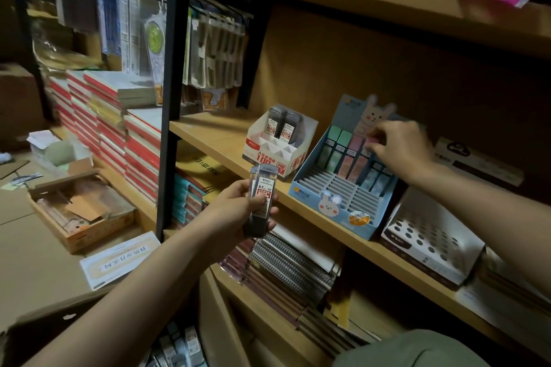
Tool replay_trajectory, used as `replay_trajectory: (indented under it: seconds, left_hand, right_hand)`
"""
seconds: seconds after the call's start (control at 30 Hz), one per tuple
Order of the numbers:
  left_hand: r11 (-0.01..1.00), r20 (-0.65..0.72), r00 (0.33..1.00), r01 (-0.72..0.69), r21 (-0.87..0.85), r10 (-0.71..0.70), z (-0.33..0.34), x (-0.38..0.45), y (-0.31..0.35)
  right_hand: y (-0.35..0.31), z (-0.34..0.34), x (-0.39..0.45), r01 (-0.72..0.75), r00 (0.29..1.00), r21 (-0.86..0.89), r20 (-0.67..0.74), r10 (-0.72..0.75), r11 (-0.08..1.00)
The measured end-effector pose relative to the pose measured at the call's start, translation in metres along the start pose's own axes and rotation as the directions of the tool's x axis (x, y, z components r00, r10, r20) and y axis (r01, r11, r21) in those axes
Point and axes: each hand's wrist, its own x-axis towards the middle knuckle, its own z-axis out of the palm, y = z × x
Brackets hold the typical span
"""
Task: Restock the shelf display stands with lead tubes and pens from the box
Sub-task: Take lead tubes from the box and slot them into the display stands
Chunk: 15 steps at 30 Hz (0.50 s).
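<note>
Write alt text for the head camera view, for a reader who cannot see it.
A person's left hand holds grey lead tubes before a wooden shelf, while the right hand pinches a pink tube at the blue rabbit display stand. A white and red stand beside it holds two grey tubes; its other slots are empty.

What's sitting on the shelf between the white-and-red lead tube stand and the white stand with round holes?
In the head view, the blue bunny display stand sits between the white-and-red stand and the holed stand. The right hand pinches a pink tube in it.
</note>
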Motion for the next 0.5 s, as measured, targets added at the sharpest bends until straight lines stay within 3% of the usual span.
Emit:
replay_trajectory:
  seconds: [0.1, 0.3, 0.5]
  left_hand:
    - [1.000, -0.002, 1.000, -0.003, 0.002, 0.003, -0.001, -0.001, -0.001]
    - [1.000, -0.004, 1.000, -0.019, 0.017, 0.019, -0.001, -0.002, 0.002]
    - [0.997, 0.046, 0.997, -0.065, 0.052, 0.062, 0.001, -0.007, 0.005]
  right_hand:
    - [0.000, 0.006, 0.000, 0.015, 1.000, -0.108, 0.004, -0.014, 0.994]
    - [-0.003, 0.020, -0.011, 0.036, 0.990, -0.233, -0.122, -0.066, 0.972]
    - [-0.013, 0.011, -0.017, -0.021, 0.999, -0.190, -0.029, 0.016, 0.982]
